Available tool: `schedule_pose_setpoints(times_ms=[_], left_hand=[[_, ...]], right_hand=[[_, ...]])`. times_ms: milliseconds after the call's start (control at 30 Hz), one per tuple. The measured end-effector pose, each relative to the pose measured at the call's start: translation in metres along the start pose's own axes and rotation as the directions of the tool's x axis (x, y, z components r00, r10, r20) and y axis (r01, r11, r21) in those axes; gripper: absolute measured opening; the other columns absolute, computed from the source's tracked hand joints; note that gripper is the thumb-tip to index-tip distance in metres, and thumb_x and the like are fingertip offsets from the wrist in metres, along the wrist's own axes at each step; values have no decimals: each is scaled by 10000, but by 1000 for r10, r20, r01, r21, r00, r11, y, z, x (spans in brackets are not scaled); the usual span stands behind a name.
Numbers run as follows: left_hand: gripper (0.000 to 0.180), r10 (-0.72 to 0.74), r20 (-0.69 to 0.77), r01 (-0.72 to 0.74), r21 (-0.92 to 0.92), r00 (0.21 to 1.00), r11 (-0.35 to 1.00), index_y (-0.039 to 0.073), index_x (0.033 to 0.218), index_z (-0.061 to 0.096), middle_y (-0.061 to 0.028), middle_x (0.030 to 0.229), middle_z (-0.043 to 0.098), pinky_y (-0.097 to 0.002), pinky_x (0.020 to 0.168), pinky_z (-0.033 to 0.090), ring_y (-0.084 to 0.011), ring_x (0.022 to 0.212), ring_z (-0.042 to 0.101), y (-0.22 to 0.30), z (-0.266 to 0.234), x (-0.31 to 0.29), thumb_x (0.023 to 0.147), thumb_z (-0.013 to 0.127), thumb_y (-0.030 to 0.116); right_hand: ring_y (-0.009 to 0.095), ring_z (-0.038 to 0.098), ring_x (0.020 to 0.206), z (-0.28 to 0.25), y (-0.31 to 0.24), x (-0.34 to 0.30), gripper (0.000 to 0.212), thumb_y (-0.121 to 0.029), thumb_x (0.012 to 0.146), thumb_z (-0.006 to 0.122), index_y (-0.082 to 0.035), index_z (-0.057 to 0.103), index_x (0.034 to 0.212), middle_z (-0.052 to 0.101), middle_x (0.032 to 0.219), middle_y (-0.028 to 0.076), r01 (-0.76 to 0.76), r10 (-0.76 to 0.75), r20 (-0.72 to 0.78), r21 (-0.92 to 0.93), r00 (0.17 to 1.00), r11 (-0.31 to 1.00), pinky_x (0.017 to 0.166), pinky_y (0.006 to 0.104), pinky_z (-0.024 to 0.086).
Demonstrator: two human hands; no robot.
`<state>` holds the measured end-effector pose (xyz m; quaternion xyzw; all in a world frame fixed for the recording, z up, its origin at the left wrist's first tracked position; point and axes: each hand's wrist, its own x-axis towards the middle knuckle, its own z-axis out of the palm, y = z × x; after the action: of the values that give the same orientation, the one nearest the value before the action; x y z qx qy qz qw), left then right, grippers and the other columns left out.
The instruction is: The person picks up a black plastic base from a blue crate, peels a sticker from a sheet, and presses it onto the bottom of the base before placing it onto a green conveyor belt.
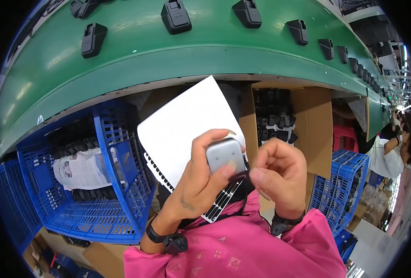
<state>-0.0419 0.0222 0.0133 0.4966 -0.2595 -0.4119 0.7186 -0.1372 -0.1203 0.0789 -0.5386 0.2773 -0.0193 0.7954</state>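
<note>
My left hand is closed round a small grey box-shaped piece with rounded corners, thumb across its face. Close to its right side, my right hand has thumb and forefinger pinched together. A dark strip lies between the grey piece and those fingertips; whether the pinch holds it is hard to make out. Under my hands, a white sheet rests over my lap. Below it show a strip sheet with rows of black pieces and another such row along the white sheet's left edge.
Ahead runs a green conveyor bench carrying several black cradle-shaped housings. At left stands a blue crate with black parts and printed paper. A cardboard box of black parts and another blue crate stand right. A co-worker sits farther right.
</note>
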Motion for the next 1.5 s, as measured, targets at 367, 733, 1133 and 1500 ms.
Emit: schedule_pose_setpoints(times_ms=[367, 733, 1133, 1500], left_hand=[[447, -104, -57, 114, 207, 993, 972, 19, 1303, 295, -221, 1049, 589, -372, 817, 479, -321, 922, 626, -3, -2, 0, 923, 514, 103], [464, -156, -79, 167, 168, 985, 971, 2, 1314, 318, -164, 1110, 548, -323, 905, 423, -224, 1021, 557, -2, -1, -1, 902, 513, 90], [455, -147, -93, 163, 199, 985, 966, 2, 1304, 328, -173, 1094, 567, -332, 887, 443, -244, 1002, 582, -4, 1, -3, 908, 530, 98], [462, -150, -91, 168, 231, 984, 958, 12, 1305, 328, -169, 1076, 575, -332, 876, 449, -244, 981, 589, -4, 2, -3, 900, 538, 82]], right_hand=[[-9, 456, 507, 8, 12, 26, 73, 30, 833, 608, 36, 541, 861, 583, 680, 7, 14, -17, -94, -25, 995, 1000, 442, 147, 319], [9, 529, 623, 11, 13, 27, 73, 46, 828, 608, 43, 551, 872, 601, 714, 11, 27, -31, -132, -34, 991, 999, 551, 144, 395], [8, 534, 612, 11, 17, 26, 68, 35, 836, 611, 39, 552, 870, 601, 708, 8, 31, -38, -132, -50, 991, 998, 549, 146, 410], [23, 563, 613, 13, 18, 26, 69, 29, 841, 613, 36, 548, 865, 611, 700, 18, 38, -49, -178, -62, 983, 997, 554, 151, 430]])
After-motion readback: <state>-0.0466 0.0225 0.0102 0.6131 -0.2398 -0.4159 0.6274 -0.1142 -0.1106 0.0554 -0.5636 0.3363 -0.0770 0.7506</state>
